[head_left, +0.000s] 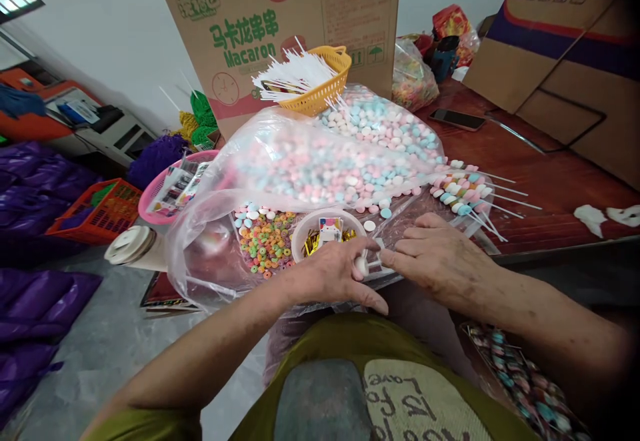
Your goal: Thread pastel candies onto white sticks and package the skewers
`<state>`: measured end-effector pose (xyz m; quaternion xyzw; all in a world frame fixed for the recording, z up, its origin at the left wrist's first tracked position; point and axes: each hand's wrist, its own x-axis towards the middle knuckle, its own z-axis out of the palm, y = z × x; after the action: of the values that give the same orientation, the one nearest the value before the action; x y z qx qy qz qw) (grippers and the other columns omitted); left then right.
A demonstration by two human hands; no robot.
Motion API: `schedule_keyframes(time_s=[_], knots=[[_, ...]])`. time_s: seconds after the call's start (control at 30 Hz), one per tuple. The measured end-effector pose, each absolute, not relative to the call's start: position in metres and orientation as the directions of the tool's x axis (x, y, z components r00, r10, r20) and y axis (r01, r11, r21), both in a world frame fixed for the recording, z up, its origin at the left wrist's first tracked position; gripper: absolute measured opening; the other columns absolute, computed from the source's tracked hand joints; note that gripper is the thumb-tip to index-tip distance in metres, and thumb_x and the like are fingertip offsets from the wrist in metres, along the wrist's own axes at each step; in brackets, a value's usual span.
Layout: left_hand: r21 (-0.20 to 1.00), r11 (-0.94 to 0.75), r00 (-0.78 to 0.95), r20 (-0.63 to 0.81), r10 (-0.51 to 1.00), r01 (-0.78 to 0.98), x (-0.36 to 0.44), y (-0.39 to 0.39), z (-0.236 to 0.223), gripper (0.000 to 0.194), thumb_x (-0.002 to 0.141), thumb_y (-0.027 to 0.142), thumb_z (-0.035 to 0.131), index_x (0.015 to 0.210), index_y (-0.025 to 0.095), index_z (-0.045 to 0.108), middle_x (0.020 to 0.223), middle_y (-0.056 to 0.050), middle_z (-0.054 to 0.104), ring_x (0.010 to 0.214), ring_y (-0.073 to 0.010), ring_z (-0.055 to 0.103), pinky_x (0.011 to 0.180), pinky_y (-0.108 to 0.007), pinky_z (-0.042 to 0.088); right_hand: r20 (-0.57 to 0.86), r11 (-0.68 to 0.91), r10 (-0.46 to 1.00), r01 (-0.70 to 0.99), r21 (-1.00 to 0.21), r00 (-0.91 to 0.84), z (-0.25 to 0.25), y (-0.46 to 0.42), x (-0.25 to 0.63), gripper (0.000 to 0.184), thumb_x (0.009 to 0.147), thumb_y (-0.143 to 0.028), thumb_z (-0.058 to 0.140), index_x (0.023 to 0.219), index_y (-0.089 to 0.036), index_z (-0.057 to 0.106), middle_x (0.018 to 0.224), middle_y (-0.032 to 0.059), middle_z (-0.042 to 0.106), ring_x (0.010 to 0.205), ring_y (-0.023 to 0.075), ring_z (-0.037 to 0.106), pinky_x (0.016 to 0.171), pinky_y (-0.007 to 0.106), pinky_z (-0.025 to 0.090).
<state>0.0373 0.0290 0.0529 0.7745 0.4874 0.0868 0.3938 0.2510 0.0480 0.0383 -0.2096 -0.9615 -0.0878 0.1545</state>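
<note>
My left hand [340, 274] pinches a small white candy piece [360, 266] between thumb and fingers, just in front of a white bowl [305, 229] holding gold wrappers and a small card. My right hand [440, 254] meets it from the right, fingers closed on a thin white stick [376, 265] that points into the candy. Behind them lies a big clear plastic bag [320, 161] full of pink, blue and white candies. Several finished candy skewers [465, 194] lie to the right on the table.
A yellow basket of white sticks [320, 91] stands behind the bag, before a tall "Macaron" carton [240, 34]. Coloured ring candies [265, 237] sit left of the bowl, a pink basket [155, 194] further left. A phone [457, 119] lies on the red-brown table [560, 181]. More skewers [525, 387] lie lower right.
</note>
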Motion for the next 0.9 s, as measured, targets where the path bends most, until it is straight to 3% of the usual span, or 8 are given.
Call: schedule_keyframes(time_s=[0.1,0.27,0.4,0.47,0.57,0.67,0.77,0.9], knots=[[0.808,-0.121,0.601,-0.318,0.734,0.576,0.014,0.038,0.059,0.086,0.050,0.049,0.080,0.125,0.023,0.048,0.117,-0.008,0.057,0.106,-0.0252,0.053,0.086,-0.034,0.043,0.372,0.919,0.342,0.390,0.059,-0.863,0.039,0.054,0.258,0.021,0.081,-0.008,0.042,0.081,-0.017,0.060,0.063,0.0014,0.058,0.063,0.0157,0.048,0.066,0.032,0.026],[0.810,0.426,0.769,-0.552,0.323,0.403,-0.002,0.040,0.042,0.063,0.054,0.053,0.076,0.101,0.015,0.059,0.088,-0.007,0.065,0.073,-0.0185,0.063,0.066,-0.031,0.049,0.447,0.939,0.260,0.332,0.089,-0.856,0.051,0.056,0.264,0.020,0.089,-0.015,0.040,0.091,-0.021,0.059,0.063,-0.0004,0.058,0.063,0.0143,0.045,0.071,0.034,0.030],[0.757,0.587,0.792,-0.533,0.299,0.288,0.013,0.026,0.028,0.061,0.052,0.052,0.078,0.097,0.015,0.058,0.067,0.000,0.059,0.054,-0.0120,0.055,0.054,-0.026,0.047,0.449,0.943,0.241,0.318,0.102,-0.860,0.061,0.053,0.267,0.019,0.091,-0.018,0.041,0.097,-0.025,0.057,0.071,-0.0001,0.061,0.070,0.0146,0.046,0.078,0.037,0.031],[0.803,0.499,0.749,-0.542,0.381,0.327,0.021,0.022,0.029,0.049,0.053,0.046,0.079,0.084,0.015,0.058,0.062,0.004,0.053,0.053,-0.0093,0.050,0.053,-0.023,0.044,0.419,0.953,0.213,0.281,0.108,-0.883,0.062,0.051,0.268,0.019,0.090,-0.017,0.041,0.093,-0.024,0.058,0.068,-0.0001,0.059,0.069,0.0149,0.045,0.078,0.037,0.031],[0.833,0.170,0.633,-0.518,0.575,0.526,0.030,0.021,0.040,0.038,0.057,0.042,0.076,0.074,0.017,0.053,0.065,0.005,0.050,0.059,-0.0097,0.048,0.055,-0.022,0.040,0.341,0.957,0.221,0.271,0.106,-0.914,0.057,0.048,0.268,0.022,0.087,-0.013,0.039,0.087,-0.021,0.059,0.063,0.0007,0.056,0.065,0.0161,0.043,0.073,0.035,0.030],[0.616,-0.138,0.460,-0.402,0.792,0.775,0.038,0.018,0.049,0.035,0.065,0.045,0.069,0.081,0.018,0.053,0.072,0.001,0.055,0.068,-0.0160,0.053,0.058,-0.025,0.038,0.324,0.937,0.307,0.344,0.063,-0.895,0.047,0.046,0.267,0.024,0.082,-0.008,0.039,0.085,-0.018,0.060,0.062,0.0019,0.055,0.063,0.0171,0.043,0.067,0.033,0.028],[0.386,-0.231,0.366,-0.324,0.872,0.893,0.046,0.013,0.049,0.033,0.072,0.046,0.061,0.090,0.019,0.052,0.076,-0.003,0.060,0.071,-0.0211,0.057,0.058,-0.028,0.039,0.333,0.923,0.374,0.384,-0.040,-0.866,0.042,0.045,0.264,0.024,0.082,-0.010,0.039,0.080,-0.016,0.061,0.061,0.0029,0.055,0.061,0.0171,0.043,0.065,0.032,0.026],[0.341,-0.231,0.339,-0.300,0.892,0.911,0.053,0.012,0.036,0.034,0.075,0.047,0.057,0.094,0.019,0.051,0.082,-0.005,0.063,0.074,-0.0233,0.060,0.060,-0.029,0.040,0.281,0.899,0.437,0.414,-0.143,-0.854,0.040,0.046,0.254,0.024,0.083,-0.011,0.040,0.072,-0.017,0.061,0.060,0.0026,0.053,0.060,0.0159,0.043,0.062,0.030,0.024]])
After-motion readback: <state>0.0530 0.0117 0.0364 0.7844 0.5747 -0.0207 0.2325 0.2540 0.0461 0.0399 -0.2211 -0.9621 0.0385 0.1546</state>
